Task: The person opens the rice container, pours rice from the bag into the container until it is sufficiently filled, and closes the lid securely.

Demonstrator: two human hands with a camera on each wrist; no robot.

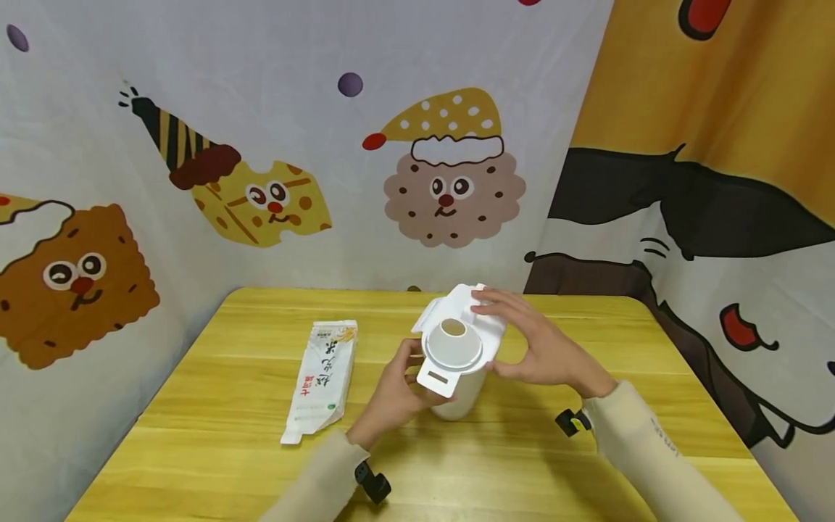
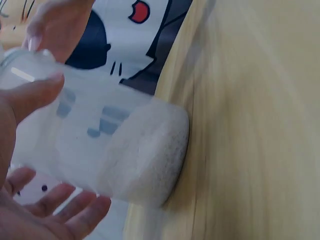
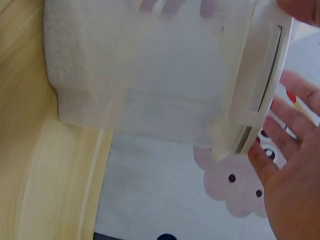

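Observation:
A tall translucent canister (image 1: 457, 406) stands on the table with pale, fine-looking contents (image 2: 150, 150) in its lower part, slanted to one side. On top sits a white lid (image 1: 489, 341) with a round grey-white disc, a small round tan spot, and a slotted tab. My left hand (image 1: 401, 391) holds the canister's left side just under the tab, thumb on one side and fingers on the other. On the right, my right hand (image 1: 538, 344) grips the lid's edge between thumb and fingertips. The lid hides part of the left fingers.
A flattened white packet (image 1: 322, 380) with black and red lettering lies on the yellow wood-grain table (image 1: 215, 406) to the left of the canister. A cartoon-printed curtain (image 1: 293, 58) hangs right behind the table. Black wrist cameras sit on both sleeves.

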